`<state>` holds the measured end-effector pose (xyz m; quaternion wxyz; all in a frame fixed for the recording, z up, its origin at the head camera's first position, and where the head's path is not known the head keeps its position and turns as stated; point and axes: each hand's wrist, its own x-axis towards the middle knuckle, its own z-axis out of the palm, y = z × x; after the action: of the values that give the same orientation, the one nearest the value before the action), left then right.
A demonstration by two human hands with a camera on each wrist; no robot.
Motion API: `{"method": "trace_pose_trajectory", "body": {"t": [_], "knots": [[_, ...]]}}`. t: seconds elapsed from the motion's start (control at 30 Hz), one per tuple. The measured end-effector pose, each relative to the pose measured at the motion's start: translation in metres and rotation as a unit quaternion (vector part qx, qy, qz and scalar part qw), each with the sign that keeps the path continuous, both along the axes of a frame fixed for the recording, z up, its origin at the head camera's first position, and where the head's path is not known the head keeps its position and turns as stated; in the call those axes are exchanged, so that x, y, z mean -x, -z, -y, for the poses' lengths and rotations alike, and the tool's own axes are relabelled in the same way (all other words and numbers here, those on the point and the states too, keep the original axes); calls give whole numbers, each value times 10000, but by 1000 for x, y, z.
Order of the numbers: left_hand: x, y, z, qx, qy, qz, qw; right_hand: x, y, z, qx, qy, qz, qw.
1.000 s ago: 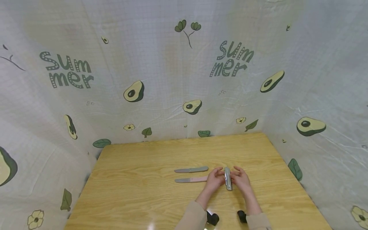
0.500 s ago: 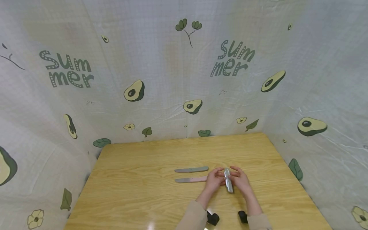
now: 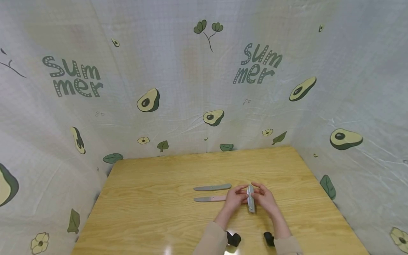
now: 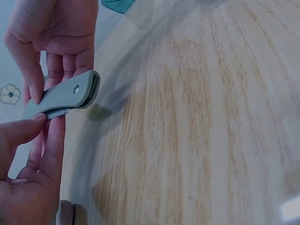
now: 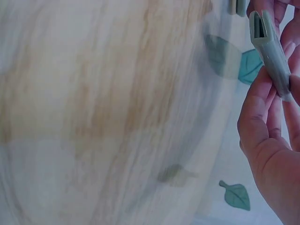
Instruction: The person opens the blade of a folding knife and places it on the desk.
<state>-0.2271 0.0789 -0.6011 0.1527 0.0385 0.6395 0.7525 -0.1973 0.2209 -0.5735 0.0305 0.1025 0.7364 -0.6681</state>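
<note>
Between both hands is a folding knife [image 3: 250, 203] with a grey-green handle, held upright in the head view over the table. My left hand [image 3: 234, 199] grips it from the left; in the left wrist view its thumb lies at the strip of blade [image 4: 57, 113] showing along the handle's edge, the rest being folded inside. From the other side my right hand [image 3: 265, 199] pinches the handle, fingers behind it. Left of the hands lie two unfolded knives, a grey-green-handled knife [image 3: 220, 187] and a pink-handled knife [image 3: 217, 198], the latter's handle end hidden by my left hand.
A wooden table [image 3: 143, 205] carries everything. Fabric printed with avocados and leaves [image 3: 178, 127] hangs around its back and sides. Black wrist straps [image 3: 234, 239] show at the sleeve cuffs.
Both hands have shifted slightly left with the folding knife, and the knife has turned a little in the fingers. The two knives on the table have stayed put.
</note>
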Motion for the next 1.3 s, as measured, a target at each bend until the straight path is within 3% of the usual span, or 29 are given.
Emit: {"method": "trace_pose_trajectory", "body": {"t": [0.27,0.6,0.77,1.0,1.3], "knots": [[5,-10,18,156,299,-20,9994,-2,-11,12,30,-214,-64,9997],[7,-25,50,365,547,-212,9976,3,-15,31,256,-427,-155,9986],[5,-30,69,333,752,-342,9960,2,-16,41,347,-793,-275,9959],[-2,-26,94,183,900,-291,9953,-5,-12,57,514,-1190,-263,9912],[-6,-24,111,291,860,-381,9951,-4,-8,70,528,-1204,-256,9910]]}}
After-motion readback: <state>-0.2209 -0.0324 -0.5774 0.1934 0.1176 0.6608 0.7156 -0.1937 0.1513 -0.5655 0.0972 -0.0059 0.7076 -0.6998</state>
